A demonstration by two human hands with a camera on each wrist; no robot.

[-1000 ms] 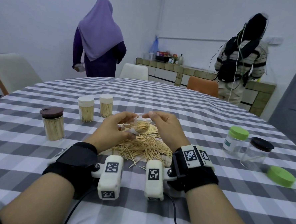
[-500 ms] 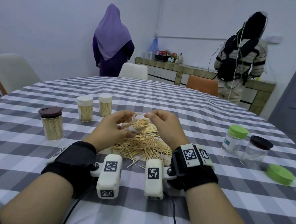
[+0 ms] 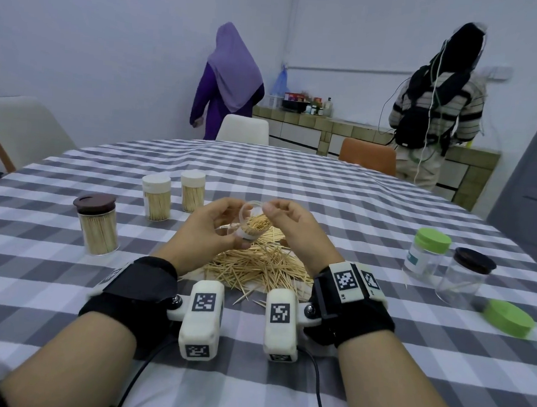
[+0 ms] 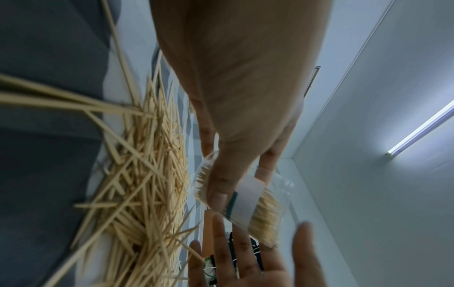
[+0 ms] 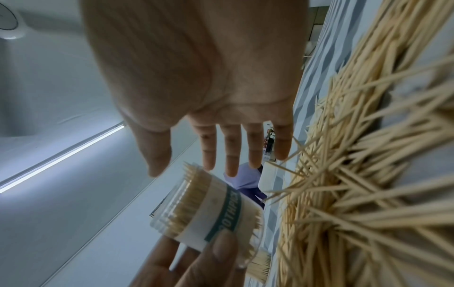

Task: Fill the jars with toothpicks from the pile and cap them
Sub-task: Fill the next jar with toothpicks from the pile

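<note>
A small clear jar (image 3: 253, 224) with a white label, packed with toothpicks, hangs tilted just above the toothpick pile (image 3: 257, 265). My left hand (image 3: 227, 232) grips it, the thumb lying across the label (image 4: 248, 194). My right hand (image 3: 279, 216) is at the jar's open mouth; in the right wrist view its fingers (image 5: 230, 151) are straight, just above the toothpick tips, holding nothing. The jar (image 5: 209, 209) has no lid on. The pile (image 5: 356, 174) lies loose on the checked tablecloth (image 3: 355, 208).
Left of the pile stand a filled brown-lidded jar (image 3: 97, 224) and two filled white-lidded jars (image 3: 155, 201). At the right are a green-lidded jar (image 3: 427, 254), a dark-lidded jar (image 3: 464, 278) and a loose green lid (image 3: 508, 318). Two people stand beyond the table.
The jar has tipped so its mouth shows more between my hands, and both hands have risen slightly. The person in purple has walked to the right.
</note>
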